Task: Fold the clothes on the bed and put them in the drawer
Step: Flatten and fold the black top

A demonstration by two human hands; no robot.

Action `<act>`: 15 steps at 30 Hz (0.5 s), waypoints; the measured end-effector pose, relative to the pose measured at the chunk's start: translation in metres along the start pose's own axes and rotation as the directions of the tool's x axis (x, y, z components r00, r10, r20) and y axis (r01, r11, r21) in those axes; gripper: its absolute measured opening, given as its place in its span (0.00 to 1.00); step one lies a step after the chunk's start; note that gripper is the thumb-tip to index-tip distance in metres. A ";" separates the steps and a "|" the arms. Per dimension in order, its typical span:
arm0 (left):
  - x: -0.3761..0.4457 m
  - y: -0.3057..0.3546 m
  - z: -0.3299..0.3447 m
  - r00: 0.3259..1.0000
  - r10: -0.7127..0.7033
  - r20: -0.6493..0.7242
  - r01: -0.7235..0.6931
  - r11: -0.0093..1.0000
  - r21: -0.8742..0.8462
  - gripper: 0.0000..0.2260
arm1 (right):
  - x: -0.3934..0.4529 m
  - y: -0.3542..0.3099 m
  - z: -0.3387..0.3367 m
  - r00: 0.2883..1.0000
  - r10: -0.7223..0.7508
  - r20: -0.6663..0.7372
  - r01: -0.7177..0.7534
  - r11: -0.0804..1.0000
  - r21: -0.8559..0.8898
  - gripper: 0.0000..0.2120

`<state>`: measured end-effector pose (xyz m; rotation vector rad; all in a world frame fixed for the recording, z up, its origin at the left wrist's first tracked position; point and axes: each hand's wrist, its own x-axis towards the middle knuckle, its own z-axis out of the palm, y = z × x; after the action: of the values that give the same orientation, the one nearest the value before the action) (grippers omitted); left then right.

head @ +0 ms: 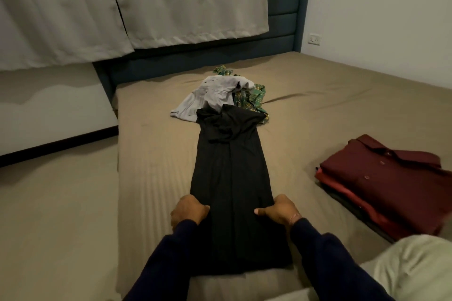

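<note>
A tan-sheeted bed (159, 154) fills the room below grey curtains (171, 2). The left hand (188, 211) and right hand (278, 210) each grip a side edge of the long black garment (230, 178) lying between them. Beyond the hands lies an unfolded grey and green heap (220, 95); right of the right hand, a folded maroon stack (381, 178).

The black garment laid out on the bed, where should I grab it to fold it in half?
Grip the black garment by its two long side edges, one from each side: it lies flat as a narrow strip, and the left hand and right hand already hold there.
</note>
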<state>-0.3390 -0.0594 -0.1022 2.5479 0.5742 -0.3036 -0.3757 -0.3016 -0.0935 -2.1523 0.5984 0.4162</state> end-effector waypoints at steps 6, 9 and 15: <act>-0.026 -0.024 -0.012 0.978 0.018 0.210 -0.025 0.999 0.032 0.26 | -0.041 0.032 0.001 0.991 0.001 0.131 -0.020 0.989 0.149 0.25; -0.038 -0.033 -0.015 0.958 0.029 0.286 -0.008 0.997 -0.073 0.28 | -0.051 0.046 0.015 0.982 0.015 0.187 -0.062 0.967 0.248 0.21; -0.047 -0.061 -0.023 0.899 0.083 0.430 0.117 0.900 -0.419 0.24 | -0.068 0.045 0.018 0.994 -0.009 0.112 -0.035 0.922 0.385 0.19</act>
<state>-0.4060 -0.0159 -0.0940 1.9522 0.4281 -0.6587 -0.4584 -0.2929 -0.1007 -1.7365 0.5780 0.3866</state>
